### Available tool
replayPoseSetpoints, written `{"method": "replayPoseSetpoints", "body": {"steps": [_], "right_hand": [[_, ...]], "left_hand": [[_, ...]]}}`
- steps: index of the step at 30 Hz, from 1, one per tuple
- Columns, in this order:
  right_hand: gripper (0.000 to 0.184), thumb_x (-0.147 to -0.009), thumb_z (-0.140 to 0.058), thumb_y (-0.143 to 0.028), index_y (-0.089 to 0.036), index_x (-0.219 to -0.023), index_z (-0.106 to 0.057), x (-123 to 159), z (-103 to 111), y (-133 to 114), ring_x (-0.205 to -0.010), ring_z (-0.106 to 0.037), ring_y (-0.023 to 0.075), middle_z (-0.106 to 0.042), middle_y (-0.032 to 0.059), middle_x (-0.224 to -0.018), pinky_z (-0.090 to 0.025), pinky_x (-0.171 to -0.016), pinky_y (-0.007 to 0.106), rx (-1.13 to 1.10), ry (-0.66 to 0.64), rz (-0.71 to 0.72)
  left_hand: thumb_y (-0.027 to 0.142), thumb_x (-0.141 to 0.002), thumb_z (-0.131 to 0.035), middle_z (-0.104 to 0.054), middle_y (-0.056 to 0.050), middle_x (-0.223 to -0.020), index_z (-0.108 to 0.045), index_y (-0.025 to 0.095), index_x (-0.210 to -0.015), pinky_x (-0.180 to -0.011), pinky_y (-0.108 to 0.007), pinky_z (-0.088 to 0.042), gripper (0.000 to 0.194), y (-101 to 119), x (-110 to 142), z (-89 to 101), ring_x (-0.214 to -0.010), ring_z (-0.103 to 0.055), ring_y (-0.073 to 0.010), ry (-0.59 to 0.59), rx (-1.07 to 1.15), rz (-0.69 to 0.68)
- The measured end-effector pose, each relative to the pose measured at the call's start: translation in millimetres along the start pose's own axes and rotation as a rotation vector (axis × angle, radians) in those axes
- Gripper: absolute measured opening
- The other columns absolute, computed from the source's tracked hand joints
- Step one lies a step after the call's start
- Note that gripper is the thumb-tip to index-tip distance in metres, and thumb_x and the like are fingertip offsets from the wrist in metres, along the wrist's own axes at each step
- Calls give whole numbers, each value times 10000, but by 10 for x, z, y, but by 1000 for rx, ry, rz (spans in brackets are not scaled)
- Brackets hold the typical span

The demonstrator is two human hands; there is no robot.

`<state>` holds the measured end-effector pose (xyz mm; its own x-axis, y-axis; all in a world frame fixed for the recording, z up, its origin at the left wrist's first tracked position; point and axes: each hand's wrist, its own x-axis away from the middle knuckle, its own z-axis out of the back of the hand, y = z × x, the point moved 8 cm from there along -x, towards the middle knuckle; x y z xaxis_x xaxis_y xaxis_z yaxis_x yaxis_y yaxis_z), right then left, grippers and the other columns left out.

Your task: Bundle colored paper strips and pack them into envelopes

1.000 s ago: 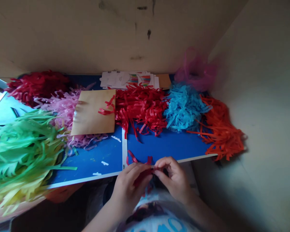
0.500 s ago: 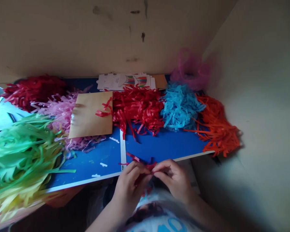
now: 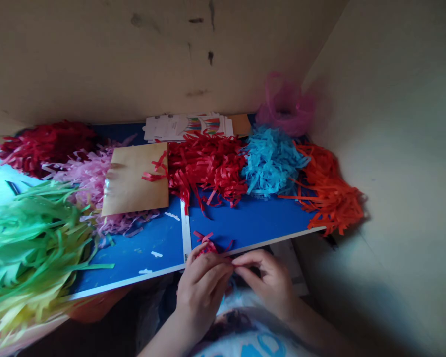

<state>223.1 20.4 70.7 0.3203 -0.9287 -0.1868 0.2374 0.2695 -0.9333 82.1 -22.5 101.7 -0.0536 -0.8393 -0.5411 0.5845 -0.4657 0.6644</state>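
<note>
At the table's front edge my left hand (image 3: pixel 205 283) and my right hand (image 3: pixel 266 277) meet fingertip to fingertip. Both pinch a red tissue-paper tassel (image 3: pixel 205 241), whose fringed strips stick out beyond my left fingers over the blue table. Its twisted part is mostly hidden between my fingertips. Just beyond lies a heap of red tassels (image 3: pixel 211 166). Left of that heap, a brown paper card (image 3: pixel 136 181) rests on pink tassels (image 3: pixel 91 178), with a few red strips across its right edge.
The blue table (image 3: pixel 241 223) carries light blue tassels (image 3: pixel 273 161), orange tassels (image 3: pixel 329 191), dark red tassels (image 3: pixel 48 146) and green tassels (image 3: pixel 29 228). Printed cards (image 3: pixel 167 127) lie along the wall, near a pink mesh bag (image 3: pixel 286 111). Small white cutouts (image 3: pixel 156 254) are scattered in front.
My left hand has turned, its fingers now folding further over the tassel. The tassel's strips have shifted slightly. The whole view has moved a little as my head turned.
</note>
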Motion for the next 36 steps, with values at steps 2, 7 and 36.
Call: {"method": "replayPoseSetpoints", "body": {"steps": [2,7,36], "right_hand": [[124,-834,-697,-142,-233,-917,-699,19,28,-23,-753,-735,135,-771,-8,-834,-578,-748,207,55,28,38],[114,-840,-696,-141,-232,-909,-700,60,85,-104,-753,-738,132,-777,-14,-823,-570,-766,203,137,49,108],[129,-852,-645,-148,-229,-917,-721,123,59,65,-740,-733,149,-771,9,-830,-589,-728,223,43,2,-60]], "left_hand": [[66,-850,-649,-707,-24,-863,-652,184,-906,-981,-387,-488,131,-24,17,-35,-806,-674,-140,-4,15,16],[40,-826,-663,-719,-22,-847,-654,173,-952,-984,-399,-503,184,-5,49,-55,-797,-690,-144,37,35,-11],[78,-839,-647,-717,4,-821,-673,222,-905,-970,-416,-516,160,-37,52,-110,-754,-699,-135,25,48,20]]}}
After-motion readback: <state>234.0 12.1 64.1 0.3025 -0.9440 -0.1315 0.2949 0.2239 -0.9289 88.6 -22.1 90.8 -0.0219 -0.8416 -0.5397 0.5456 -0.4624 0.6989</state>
